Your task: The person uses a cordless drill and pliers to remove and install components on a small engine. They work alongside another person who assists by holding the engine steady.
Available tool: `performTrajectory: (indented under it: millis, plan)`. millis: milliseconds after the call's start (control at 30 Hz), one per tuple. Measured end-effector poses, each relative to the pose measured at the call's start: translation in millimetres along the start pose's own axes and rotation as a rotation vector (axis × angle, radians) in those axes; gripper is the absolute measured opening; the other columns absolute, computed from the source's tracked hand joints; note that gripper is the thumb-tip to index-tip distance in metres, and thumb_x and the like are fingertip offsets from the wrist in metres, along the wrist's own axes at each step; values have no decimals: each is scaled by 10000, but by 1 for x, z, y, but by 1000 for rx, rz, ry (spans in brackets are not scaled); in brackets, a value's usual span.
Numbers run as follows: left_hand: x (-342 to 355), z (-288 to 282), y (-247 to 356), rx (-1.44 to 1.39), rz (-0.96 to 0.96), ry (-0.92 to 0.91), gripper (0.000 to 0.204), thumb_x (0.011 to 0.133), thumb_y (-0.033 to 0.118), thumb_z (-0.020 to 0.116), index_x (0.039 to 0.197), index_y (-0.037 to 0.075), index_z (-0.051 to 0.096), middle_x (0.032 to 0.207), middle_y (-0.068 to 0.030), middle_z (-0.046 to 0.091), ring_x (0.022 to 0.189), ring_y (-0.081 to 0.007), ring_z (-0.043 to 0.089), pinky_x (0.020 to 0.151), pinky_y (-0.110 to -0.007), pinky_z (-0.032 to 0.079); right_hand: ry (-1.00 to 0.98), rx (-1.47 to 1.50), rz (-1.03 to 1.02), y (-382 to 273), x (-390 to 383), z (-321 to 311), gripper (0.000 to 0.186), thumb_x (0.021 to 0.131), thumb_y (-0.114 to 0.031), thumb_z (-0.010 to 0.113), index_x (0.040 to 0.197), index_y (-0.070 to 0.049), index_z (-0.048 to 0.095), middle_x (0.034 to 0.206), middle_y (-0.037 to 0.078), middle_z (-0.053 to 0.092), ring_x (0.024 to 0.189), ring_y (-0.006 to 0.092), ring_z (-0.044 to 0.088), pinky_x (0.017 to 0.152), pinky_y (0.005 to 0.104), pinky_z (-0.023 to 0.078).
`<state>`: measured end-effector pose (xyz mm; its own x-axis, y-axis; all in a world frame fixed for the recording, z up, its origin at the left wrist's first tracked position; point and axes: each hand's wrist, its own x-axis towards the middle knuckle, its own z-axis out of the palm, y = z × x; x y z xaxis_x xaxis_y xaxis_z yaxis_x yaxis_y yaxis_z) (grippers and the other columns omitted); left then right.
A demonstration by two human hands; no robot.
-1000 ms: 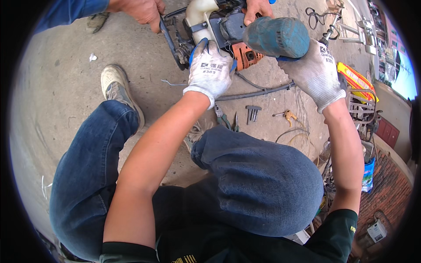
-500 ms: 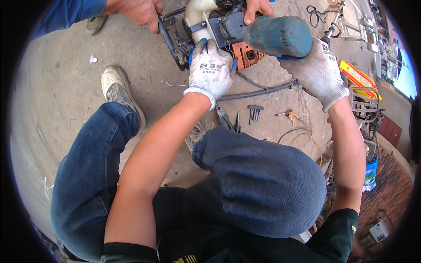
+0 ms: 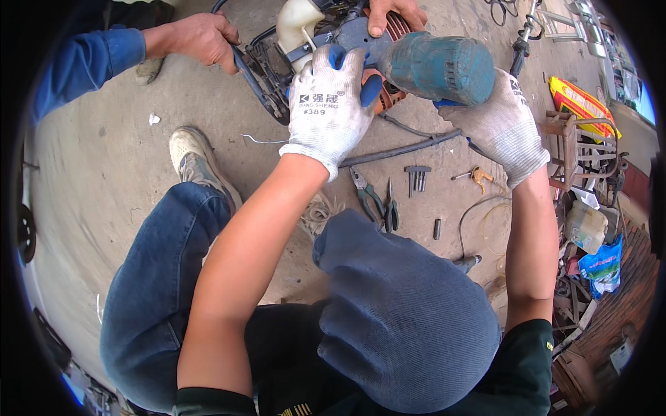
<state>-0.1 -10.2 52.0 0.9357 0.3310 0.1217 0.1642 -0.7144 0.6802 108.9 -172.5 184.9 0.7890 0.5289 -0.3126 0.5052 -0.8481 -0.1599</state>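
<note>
My right hand (image 3: pixel 501 126), in a white work glove with blue palm, is closed round the grip of a worn teal cordless impact driver (image 3: pixel 442 68). The driver points left at a small engine with an orange housing (image 3: pixel 388 98) and a dark cover. My left hand (image 3: pixel 329 114), gloved alike, lies over the engine with bent fingers; what its fingertips pinch is hidden. Beside them rises a cream plastic pipe (image 3: pixel 297 26). A co-worker's bare hand (image 3: pixel 200 40) grips a black bar at the engine's left; another bare hand (image 3: pixel 395 14) presses on its far side.
On the concrete lie pliers (image 3: pixel 368 194), needle-nose pliers (image 3: pixel 392 209), a hex key set (image 3: pixel 417 177), a small yellow-orange tool (image 3: pixel 480 179) and a socket (image 3: pixel 437 229). A black hose (image 3: pixel 402 150) crosses nearby. Rightward stand a metal rack (image 3: pixel 570 151) and a yellow-red bag (image 3: pixel 583 104).
The view has shifted, showing more tools on the floor. My left hand has moved up over the engine, its fingers more bent. The driver stays in my right hand.
</note>
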Motion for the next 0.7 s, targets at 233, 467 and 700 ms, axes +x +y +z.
performTrajectory:
  millis: [233, 467, 700]
  plan:
    - [20, -18, -7, -201, 210, 19, 371, 764, 47, 726, 1132, 19, 686, 1109, -197, 699, 1008, -388, 683, 906, -406, 546, 250, -34, -157, -8, -32, -17, 513, 764, -248, 853, 1188, -34, 658, 1028, 169, 715, 933, 305, 719, 845, 400, 570]
    - [-2, -4, 53, -158, 353, -494, 395, 823, 194, 721, 1198, 75, 683, 1111, -146, 673, 1008, -329, 670, 901, -412, 539, -82, 1445, 240, 143, -121, 72, 311, 880, -3, 606, 1178, 78, 636, 996, 149, 745, 799, 173, 714, 729, 291, 599]
    - [8, -35, 26, -337, -12, -455, 340, 891, 179, 708, 1203, 42, 696, 1135, -142, 689, 920, -255, 714, 840, -363, 566, -140, 1987, 890, 223, -282, 291, 421, 849, -88, 700, 1241, 31, 603, 1148, 184, 697, 755, 275, 682, 714, 449, 575]
